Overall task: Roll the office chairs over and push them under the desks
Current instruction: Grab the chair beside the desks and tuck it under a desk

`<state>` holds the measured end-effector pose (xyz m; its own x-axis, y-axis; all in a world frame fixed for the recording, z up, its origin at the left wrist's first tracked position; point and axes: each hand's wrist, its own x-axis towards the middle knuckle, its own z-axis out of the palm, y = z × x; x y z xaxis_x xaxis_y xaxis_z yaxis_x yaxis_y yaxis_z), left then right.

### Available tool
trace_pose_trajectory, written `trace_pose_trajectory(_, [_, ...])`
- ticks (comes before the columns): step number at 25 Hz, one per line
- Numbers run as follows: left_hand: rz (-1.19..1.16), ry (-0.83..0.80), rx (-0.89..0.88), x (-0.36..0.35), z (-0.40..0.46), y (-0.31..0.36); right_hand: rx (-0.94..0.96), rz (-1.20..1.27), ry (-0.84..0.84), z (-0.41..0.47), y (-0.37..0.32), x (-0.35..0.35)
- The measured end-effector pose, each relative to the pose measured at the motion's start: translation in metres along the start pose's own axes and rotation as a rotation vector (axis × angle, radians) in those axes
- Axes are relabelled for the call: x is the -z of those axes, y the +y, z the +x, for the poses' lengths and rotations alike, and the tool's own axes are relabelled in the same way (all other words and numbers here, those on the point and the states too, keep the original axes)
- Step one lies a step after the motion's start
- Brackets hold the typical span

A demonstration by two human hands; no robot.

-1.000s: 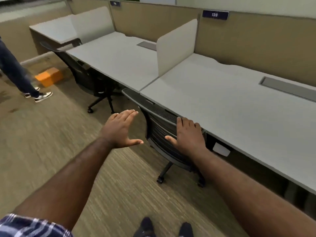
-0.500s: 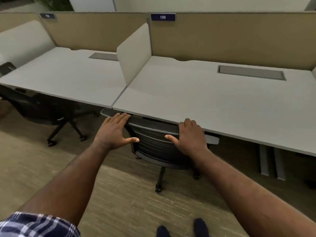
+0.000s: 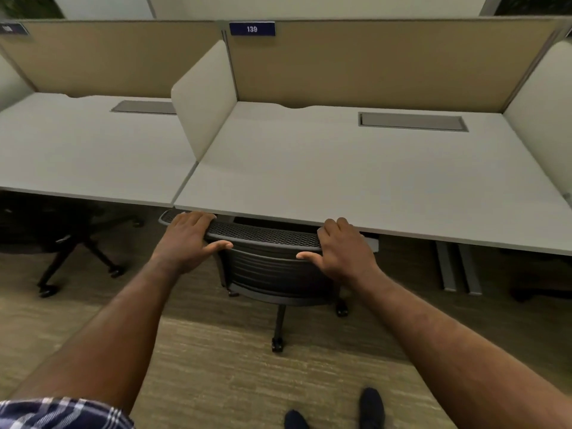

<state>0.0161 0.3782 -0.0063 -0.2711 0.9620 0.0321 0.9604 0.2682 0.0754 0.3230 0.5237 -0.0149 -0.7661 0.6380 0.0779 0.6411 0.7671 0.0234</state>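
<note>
A black mesh-backed office chair [image 3: 272, 267] stands at the front edge of the white desk [image 3: 356, 181] numbered 139, its seat hidden beneath the desktop. My left hand [image 3: 188, 239] grips the left end of the backrest's top rail, fingers over the top and thumb on the near side. My right hand [image 3: 343, 249] holds the right end of the same rail the same way. The backrest top almost touches the desk edge. A second black chair [image 3: 62, 239] sits under the neighbouring desk [image 3: 93, 156] at the left.
White dividers [image 3: 204, 97] separate the desks, with a tan partition [image 3: 371, 63] behind. Grey desk legs [image 3: 458, 267] stand to the right of the chair. Another chair base [image 3: 541, 292] shows at far right. Carpet lies around my feet [image 3: 334, 410].
My view has swung to face desk 139 squarely. My left hand has come down onto the backrest rail, and the chair has gone further under the desk.
</note>
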Motion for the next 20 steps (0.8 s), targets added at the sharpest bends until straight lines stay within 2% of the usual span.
trace_pose_trajectory(7, [-0.045, 0.158, -0.043, -0.016, 0.008, 0.013, 0.009, -0.034, 0.000, -0.009, 0.022, 0.001])
trace_pose_trajectory(20, [-0.055, 0.235, -0.080, -0.027, 0.023, 0.067, -0.063, -0.042, -0.004, -0.037, 0.065, 0.007])
